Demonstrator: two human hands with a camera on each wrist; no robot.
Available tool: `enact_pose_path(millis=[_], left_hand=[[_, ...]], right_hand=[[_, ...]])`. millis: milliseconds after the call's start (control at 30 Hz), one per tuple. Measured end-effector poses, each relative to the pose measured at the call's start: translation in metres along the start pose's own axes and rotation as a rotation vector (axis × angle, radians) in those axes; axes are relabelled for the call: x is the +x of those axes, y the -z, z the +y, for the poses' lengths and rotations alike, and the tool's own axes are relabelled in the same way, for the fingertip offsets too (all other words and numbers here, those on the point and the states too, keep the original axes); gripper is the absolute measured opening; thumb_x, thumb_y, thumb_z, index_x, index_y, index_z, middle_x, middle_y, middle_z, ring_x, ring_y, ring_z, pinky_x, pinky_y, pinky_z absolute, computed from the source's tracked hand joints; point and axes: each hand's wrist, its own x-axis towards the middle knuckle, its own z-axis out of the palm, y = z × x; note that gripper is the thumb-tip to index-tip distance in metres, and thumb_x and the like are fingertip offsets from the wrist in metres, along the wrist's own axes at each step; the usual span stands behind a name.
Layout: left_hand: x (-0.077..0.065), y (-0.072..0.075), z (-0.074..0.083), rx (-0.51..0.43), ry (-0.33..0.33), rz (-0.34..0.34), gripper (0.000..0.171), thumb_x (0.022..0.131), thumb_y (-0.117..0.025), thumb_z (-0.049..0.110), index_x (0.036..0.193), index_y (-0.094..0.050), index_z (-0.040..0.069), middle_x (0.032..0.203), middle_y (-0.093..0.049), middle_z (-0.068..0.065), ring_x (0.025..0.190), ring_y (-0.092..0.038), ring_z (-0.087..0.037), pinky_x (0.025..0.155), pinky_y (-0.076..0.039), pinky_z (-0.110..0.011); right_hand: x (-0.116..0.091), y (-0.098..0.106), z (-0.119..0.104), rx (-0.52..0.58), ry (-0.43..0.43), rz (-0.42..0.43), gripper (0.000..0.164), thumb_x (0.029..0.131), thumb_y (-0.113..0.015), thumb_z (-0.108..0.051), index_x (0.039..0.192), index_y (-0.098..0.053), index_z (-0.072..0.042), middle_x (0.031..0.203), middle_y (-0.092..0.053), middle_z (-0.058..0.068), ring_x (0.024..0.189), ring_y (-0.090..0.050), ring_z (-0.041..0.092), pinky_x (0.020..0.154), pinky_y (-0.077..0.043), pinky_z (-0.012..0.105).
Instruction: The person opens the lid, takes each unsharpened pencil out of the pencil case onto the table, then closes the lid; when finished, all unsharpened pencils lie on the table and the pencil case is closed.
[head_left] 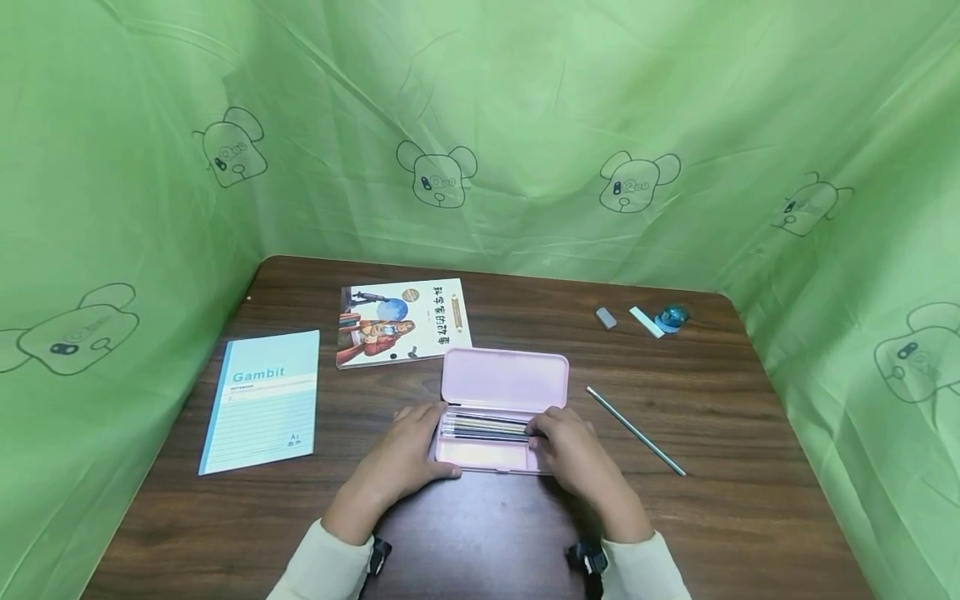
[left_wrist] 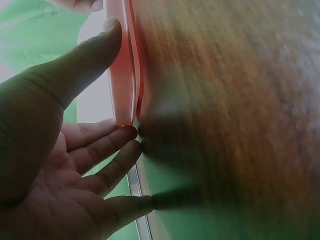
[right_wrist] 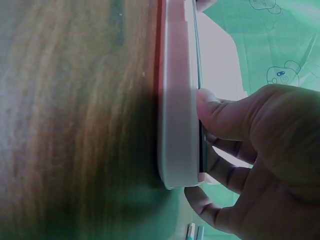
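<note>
A pink pencil case (head_left: 495,455) lies with its lid (head_left: 505,379) raised at the back. Several pencils (head_left: 480,427) lie side by side in it, lengthwise. My left hand (head_left: 402,448) is at the case's left end. In the left wrist view its thumb (left_wrist: 95,57) lies against the front wall, and the fairly straight fingers (left_wrist: 107,150) are spread about the end. Over the right end, my right hand (head_left: 573,450) pinches a dark pencil (right_wrist: 202,145) between thumb and fingers at the case's rim.
A light pencil (head_left: 636,431) lies right of the case. Farther back are a grey eraser (head_left: 606,317), a pale strip (head_left: 646,322) and a small blue-green object (head_left: 671,317). A picture-covered book (head_left: 401,323) lies behind, a blue notebook (head_left: 261,402) at left. Green cloth (head_left: 525,233) hangs around the table.
</note>
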Motion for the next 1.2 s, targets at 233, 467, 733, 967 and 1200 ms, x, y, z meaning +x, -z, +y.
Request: enact_pose_path(millis=[233, 467, 733, 967, 1200], left_hand=[[0.0, 0.0, 0.001, -0.004, -0.001, 0.0, 0.098, 0.077, -0.105, 0.03, 0.158, -0.057, 0.001, 0.157, -0.064, -0.022, 0.148, -0.057, -0.045, 0.133, -0.038, -0.062], [0.0, 0.0, 0.002, -0.01, 0.015, -0.011, 0.099, 0.077, -0.105, 0.031, 0.159, -0.057, 0.003, 0.159, -0.063, -0.021, 0.15, -0.055, -0.046, 0.134, -0.034, -0.066], [-0.001, -0.001, 0.0, -0.017, 0.003, -0.002, 0.099, 0.077, -0.105, 0.031, 0.159, -0.057, 0.002, 0.158, -0.064, -0.021, 0.15, -0.055, -0.046, 0.134, -0.035, -0.065], [-0.002, 0.0, -0.001, -0.029, -0.003, 0.005, 0.099, 0.076, -0.105, 0.031, 0.159, -0.057, 0.003, 0.158, -0.063, -0.021, 0.151, -0.055, -0.047, 0.133, -0.033, -0.07], [-0.001, 0.0, -0.001, -0.031, 0.001, -0.001, 0.1, 0.076, -0.104, 0.032, 0.159, -0.056, 0.003, 0.159, -0.063, -0.021, 0.152, -0.054, -0.047, 0.133, -0.032, -0.072]], right_hand=[[-0.002, -0.002, 0.002, 0.007, -0.005, 0.026, 0.009, 0.099, -0.084, -0.008, 0.1, -0.079, -0.016, 0.097, -0.074, -0.004, 0.103, -0.069, 0.023, 0.09, -0.056, 0.053], [-0.004, -0.002, 0.003, 0.025, -0.018, 0.053, 0.009, 0.099, -0.083, -0.008, 0.099, -0.078, -0.016, 0.099, -0.073, -0.002, 0.104, -0.068, 0.024, 0.092, -0.055, 0.054], [-0.01, 0.014, 0.018, 0.052, -0.017, 0.13, 0.009, 0.101, -0.08, -0.006, 0.1, -0.076, -0.014, 0.108, -0.075, 0.004, 0.11, -0.071, 0.027, 0.098, -0.06, 0.055], [-0.028, 0.035, 0.051, 0.068, -0.088, 0.2, 0.005, 0.102, -0.078, -0.006, 0.107, -0.079, -0.009, 0.105, -0.075, 0.006, 0.106, -0.073, 0.03, 0.093, -0.061, 0.056], [-0.053, 0.056, 0.091, 0.054, -0.167, 0.29, 0.004, 0.103, -0.078, -0.005, 0.107, -0.079, -0.006, 0.105, -0.076, 0.009, 0.099, -0.074, 0.028, 0.085, -0.061, 0.052]])
